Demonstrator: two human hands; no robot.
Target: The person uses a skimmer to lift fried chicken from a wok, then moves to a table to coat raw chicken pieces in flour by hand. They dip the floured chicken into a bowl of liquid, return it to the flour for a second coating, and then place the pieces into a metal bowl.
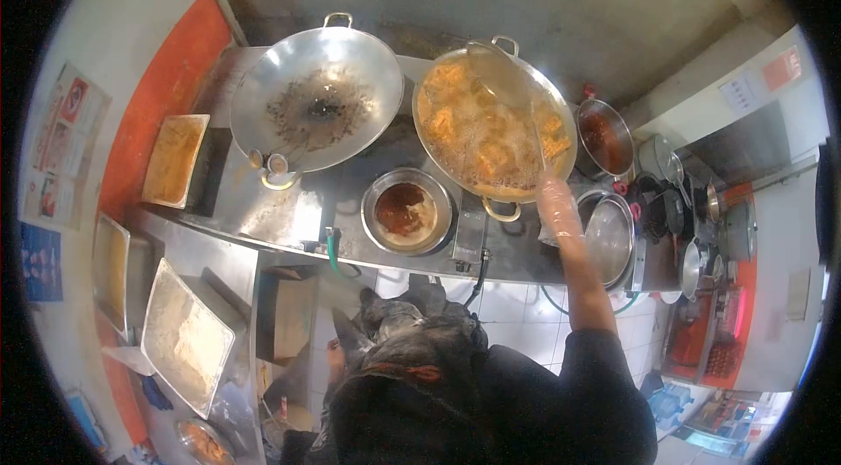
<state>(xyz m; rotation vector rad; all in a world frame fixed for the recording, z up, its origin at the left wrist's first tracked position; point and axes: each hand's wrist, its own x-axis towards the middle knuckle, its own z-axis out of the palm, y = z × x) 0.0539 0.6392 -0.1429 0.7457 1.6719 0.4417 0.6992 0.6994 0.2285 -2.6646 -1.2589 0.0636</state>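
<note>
My right hand (pixel 557 204), in a clear plastic glove, is closed around the long thin handle of a skimmer (pixel 499 75). The skimmer's round head lies over the far side of a wide wok (pixel 420 137) of bubbling oil. Golden-brown battered pieces (pixel 491 158) float in that oil, several of them near the rim. Low beside my body, left of the dark apron (pixel 412 338), a bit of my left hand (pixel 335 355) shows. It is small and partly hidden, so its fingers cannot be made out.
A second wok (pixel 285 62), with a dark residue at its bottom, stands left. Between the woks and my body sits a steel bowl (pixel 371 224) of brown liquid. Pots (pixel 604 139) line the right; trays (pixel 180 338), one holding white powder, stand left. A green hose (pixel 333 250) hangs off the counter.
</note>
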